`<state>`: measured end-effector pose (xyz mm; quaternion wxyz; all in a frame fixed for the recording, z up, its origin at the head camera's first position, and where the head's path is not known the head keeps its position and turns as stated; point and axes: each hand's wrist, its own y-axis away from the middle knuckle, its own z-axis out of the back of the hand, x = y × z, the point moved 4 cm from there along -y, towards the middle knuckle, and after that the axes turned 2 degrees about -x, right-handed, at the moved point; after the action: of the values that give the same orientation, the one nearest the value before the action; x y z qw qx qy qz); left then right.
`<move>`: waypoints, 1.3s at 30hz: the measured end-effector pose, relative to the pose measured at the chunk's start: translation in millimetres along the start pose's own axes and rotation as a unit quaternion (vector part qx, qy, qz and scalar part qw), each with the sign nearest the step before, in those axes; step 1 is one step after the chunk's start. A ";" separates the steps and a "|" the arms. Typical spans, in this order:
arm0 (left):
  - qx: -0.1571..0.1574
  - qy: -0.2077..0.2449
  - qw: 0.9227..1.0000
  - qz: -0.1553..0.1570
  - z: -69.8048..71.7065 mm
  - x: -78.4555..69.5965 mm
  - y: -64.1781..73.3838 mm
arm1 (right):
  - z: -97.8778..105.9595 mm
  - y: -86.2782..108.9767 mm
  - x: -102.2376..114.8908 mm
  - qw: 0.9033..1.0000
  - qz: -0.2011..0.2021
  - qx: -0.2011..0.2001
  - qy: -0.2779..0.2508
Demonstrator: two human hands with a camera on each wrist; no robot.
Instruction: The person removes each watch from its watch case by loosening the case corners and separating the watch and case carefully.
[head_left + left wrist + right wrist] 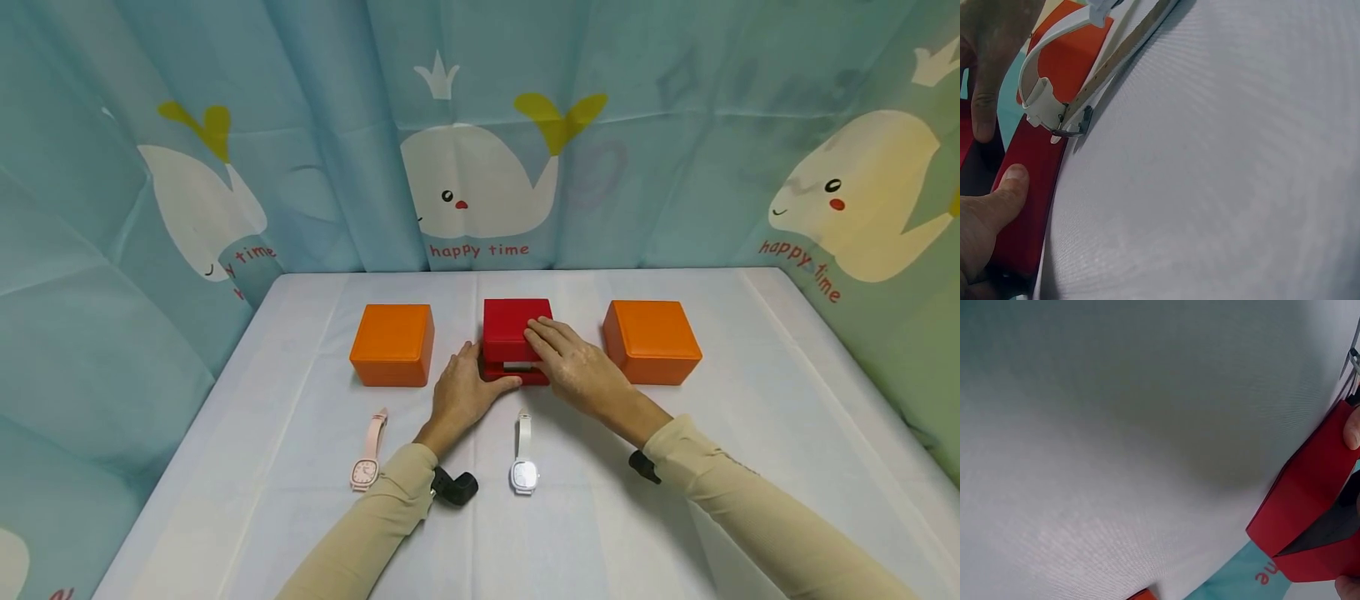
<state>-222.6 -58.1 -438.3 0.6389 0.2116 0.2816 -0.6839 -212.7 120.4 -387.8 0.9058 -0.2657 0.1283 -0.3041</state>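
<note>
A red watch-style box (504, 327) stands at the middle back of the table, its lid raised a little over the base. My left hand (461, 393) holds the base (1034, 187) at its left side, thumb along the front wall. On the lid, my right hand (583, 371) lays its fingers over the top, with the thumb at the gap under the front edge. In the right wrist view the lid (1316, 561) slants away from the base and the inside looks dark. Nearest to the hands lies a white watch (524, 475), strap pointing toward the box.
One orange box (393, 333) stands closed to the left of the red box, another orange box (649, 329) to its right. A pink watch (366, 468) lies beside my left forearm. Behind the white table (300, 317) hangs a blue curtain (330, 208) with whale prints.
</note>
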 end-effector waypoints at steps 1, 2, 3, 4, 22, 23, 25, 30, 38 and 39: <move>0.000 0.000 1.000 -0.001 0.0 0.0 0.0 | -0.2 0.3 0.3 1.000 0.001 0.001 0.002; -0.001 0.000 1.000 -0.002 0.0 0.0 0.0 | -0.4 0.7 0.5 1.000 0.002 0.001 0.004; -0.001 0.000 1.000 -0.003 -0.1 0.0 0.0 | -0.7 1.0 0.8 1.000 0.003 0.002 0.006; -0.001 0.000 1.000 -0.004 -0.1 0.0 -0.1 | -0.9 1.3 1.0 1.000 0.004 0.002 0.007; 0.001 0.005 1.000 -0.007 1.1 -1.0 0.3 | -3.5 5.9 2.2 1.000 0.008 -0.001 0.002; 0.001 0.005 1.000 -0.006 1.1 -0.9 0.3 | -3.4 6.0 2.5 1.000 0.007 -0.001 0.002; 0.001 0.006 1.000 -0.002 1.2 -0.8 0.4 | -3.3 6.3 3.0 1.000 0.000 0.002 -0.002; -0.002 0.010 1.000 -0.001 1.6 -1.1 0.1 | -3.1 6.8 3.6 1.000 -0.014 0.007 -0.014; -0.012 0.003 1.000 -0.005 1.9 -1.3 0.6 | -3.3 7.6 4.0 1.000 -0.010 -0.002 -0.026; -0.013 0.002 1.000 -0.006 1.9 -1.4 0.7 | -3.3 7.7 3.9 1.000 -0.010 -0.001 -0.027</move>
<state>-221.7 -58.3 -436.1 0.6372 0.2033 0.2925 -0.6835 -207.3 121.8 -395.2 0.9054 -0.2763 0.1019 -0.3057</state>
